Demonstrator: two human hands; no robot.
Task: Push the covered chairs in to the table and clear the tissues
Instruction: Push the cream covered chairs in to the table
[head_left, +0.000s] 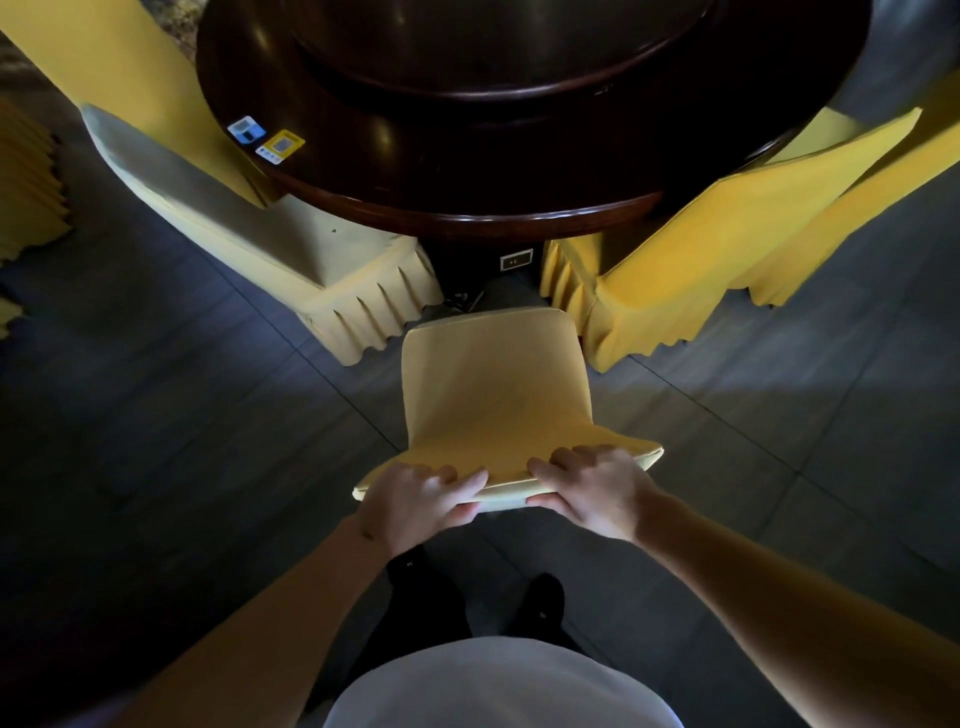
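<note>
Floor: dark grey tiled floor, in shadow with a paler band of light across it.
Table: round dark polished wooden table at the top of the view, with a raised round turntable at its centre.
Stickers: a blue card and a yellow card lie side by side at the table's left edge.
Middle chair: chair in a yellow fabric cover, its back towards the person, its front just short of the table's rim (the seat is hidden behind the back).
Left hand: left hand grips the top edge of the chair back, fingers over the front, thumb at the rear.
Right hand: right hand grips the same edge just beside it.
Neighbours: pale yellow skirted chair on the left and bright yellow skirted chair on the right, both tucked against the table.
Tissues: none to be seen.
</note>
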